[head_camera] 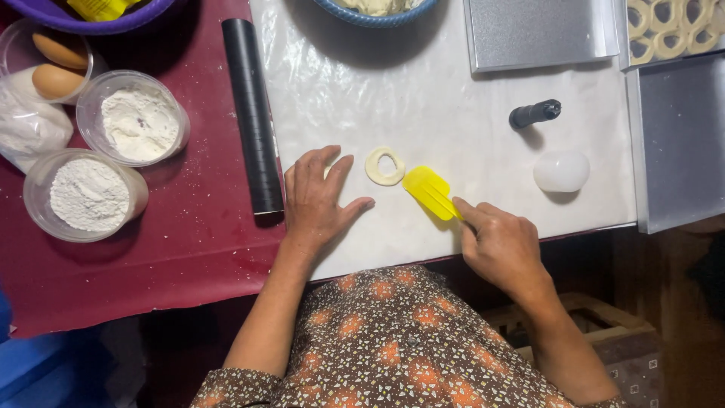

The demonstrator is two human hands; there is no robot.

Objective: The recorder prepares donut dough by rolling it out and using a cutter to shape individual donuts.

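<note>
Sheet [453,113], white, large, covering the work surface beside a dark red cloth [189,249]. Left hand [321,196]: flat on the sheet, fingers spread and released, holding nothing. Right hand [502,245]: fingers clenched around the handle of a yellow spatula [429,190], blade pointing toward 10 o'clock. Dough ring [385,166]: pale cream, small, roughly round with an open centre, lying flat on the sheet; at 2 o'clock from the left hand's fingertips, just beside them, and touching or nearly touching the blade's tip.

Glossy yellow plastic spatula [427,190], soft matt dough ring [385,166], smooth metal tray [540,34], powdery flour [140,125].
</note>
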